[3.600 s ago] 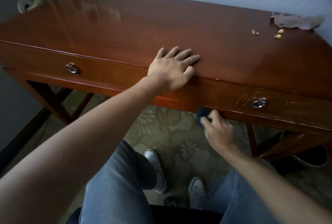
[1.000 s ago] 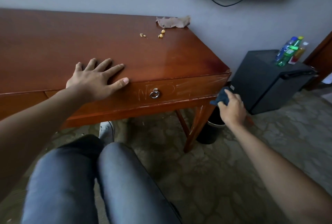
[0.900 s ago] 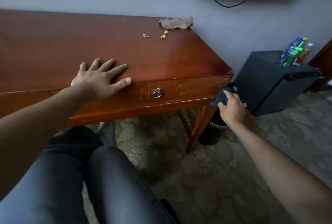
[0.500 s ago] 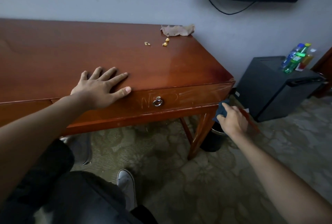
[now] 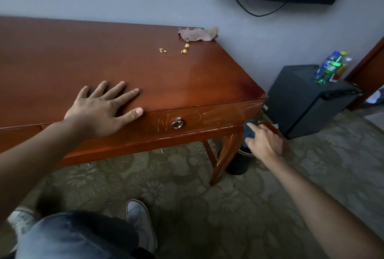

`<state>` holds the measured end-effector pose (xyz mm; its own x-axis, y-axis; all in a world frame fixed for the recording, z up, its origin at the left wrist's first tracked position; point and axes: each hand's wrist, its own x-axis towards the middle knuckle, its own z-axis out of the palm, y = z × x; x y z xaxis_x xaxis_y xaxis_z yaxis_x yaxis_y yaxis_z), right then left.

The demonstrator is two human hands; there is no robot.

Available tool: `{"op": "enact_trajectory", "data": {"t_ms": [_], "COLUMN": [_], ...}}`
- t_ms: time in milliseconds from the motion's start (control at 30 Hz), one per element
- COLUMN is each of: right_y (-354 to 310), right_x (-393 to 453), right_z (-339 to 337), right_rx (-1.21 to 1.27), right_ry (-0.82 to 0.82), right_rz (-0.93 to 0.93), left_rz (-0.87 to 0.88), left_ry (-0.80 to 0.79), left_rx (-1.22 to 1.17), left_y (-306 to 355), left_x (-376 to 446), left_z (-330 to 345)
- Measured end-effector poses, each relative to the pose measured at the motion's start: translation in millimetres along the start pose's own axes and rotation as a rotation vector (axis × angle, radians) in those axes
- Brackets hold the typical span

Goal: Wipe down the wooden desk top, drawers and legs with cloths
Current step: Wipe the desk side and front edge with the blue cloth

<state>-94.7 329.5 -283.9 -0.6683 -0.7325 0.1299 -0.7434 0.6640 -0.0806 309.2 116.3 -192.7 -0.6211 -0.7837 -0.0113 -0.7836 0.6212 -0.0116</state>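
Observation:
The reddish wooden desk fills the left and middle of the head view. My left hand lies flat on its front edge, fingers spread. My right hand grips a dark blue cloth at the top of the desk's front right leg, just under the right corner. The right drawer front shows pale wipe streaks around a silver ring pull. A brown cloth lies crumpled at the desk's back right corner.
Small yellow crumbs lie on the desk top near the brown cloth. A dark bin stands behind the leg. A black cabinet with bottles stands to the right. Patterned carpet covers the floor.
My right hand with the blue cloth moved from under the desk's middle along to the right corner, then dropped down onto the top of the leg. My left hand stayed flat on the desk.

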Motion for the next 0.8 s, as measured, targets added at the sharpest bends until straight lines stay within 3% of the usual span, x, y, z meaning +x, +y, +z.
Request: {"op": "enact_trajectory", "data": {"t_ms": [100,200,533,600,800], "right_y": [-2.1,-31.2,-149.5,-139.1,-63.2], "right_x": [4.3,-13.7,-79.9,-74.4,-47.6], "right_z": [0.4,2.2,2.6,-1.9,-7.9], "right_rx": [0.053,0.077,-0.006,-0.052,-0.091], "right_ry": [0.005,-0.034,-0.048,-0.055,-0.130], "right_rz": [0.106,0.066,-0.497,-0.484,-0.194], "left_rz": [0.043,0.071,0.056,0.058,0.045], "left_ry": [0.024,0.030,0.003,-0.004,-0.005], "left_rx": [0.018,0.056,-0.013,-0.021,-0.014], "left_y": [-7.7,-9.9,-13.8,-14.5,-12.0], "left_x": [-0.8,-1.8,0.7,-0.5,-0.9], "left_z": [-6.2,-5.4,2.0,0.6,0.5]}}
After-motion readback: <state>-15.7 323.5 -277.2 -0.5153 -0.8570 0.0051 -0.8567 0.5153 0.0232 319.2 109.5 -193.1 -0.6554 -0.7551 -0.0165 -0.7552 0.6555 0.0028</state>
